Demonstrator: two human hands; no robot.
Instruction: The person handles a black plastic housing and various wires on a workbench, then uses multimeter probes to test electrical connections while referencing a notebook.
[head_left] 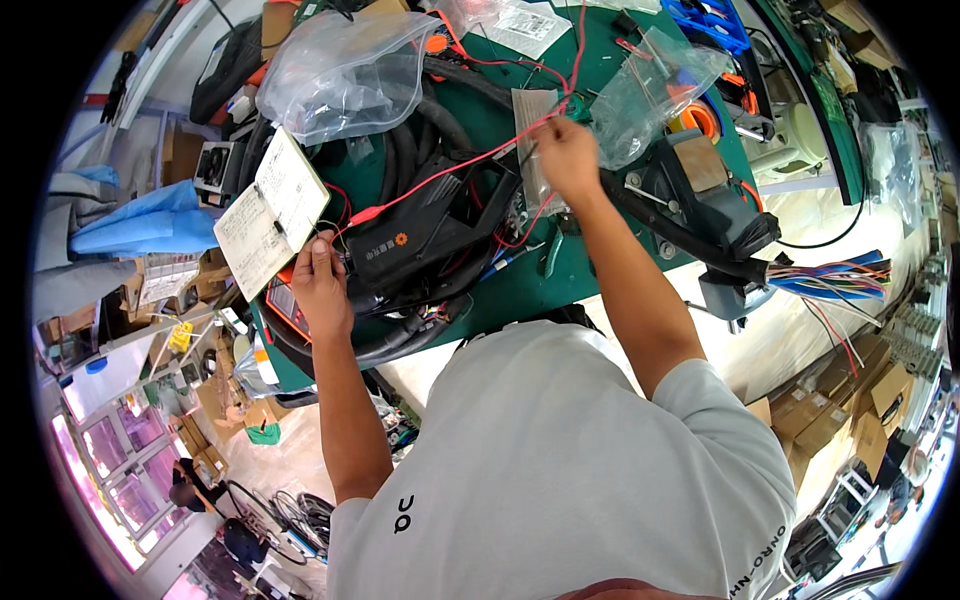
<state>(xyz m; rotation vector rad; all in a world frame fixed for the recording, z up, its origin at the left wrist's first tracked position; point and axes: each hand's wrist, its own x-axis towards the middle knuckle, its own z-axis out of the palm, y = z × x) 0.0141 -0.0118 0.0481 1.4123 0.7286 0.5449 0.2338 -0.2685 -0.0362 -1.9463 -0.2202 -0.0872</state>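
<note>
My left hand (322, 285) is closed in a pinch at the left end of the black plastic housing (400, 245). Thin wires run by its fingertips, though what lies between them is too small to name. Just beyond is a red alligator clip (367, 214), its red lead (460, 166) stretching across the housing toward my right side. Over a clear plastic strip my right hand (568, 158) has its fingers drawn together next to the red leads. Whatever it grips is hidden. An open notebook (290, 195) with handwriting leans beside my left hand.
On the green table (515, 295) lie thick black cables, a clear plastic bag (350, 75) and another bag (655, 95). An orange-framed meter (285, 305) sits near my left wrist. At right, a charging-gun-like black part (690, 185) and a cable with bundled coloured wires (830, 275) overhang the edge.
</note>
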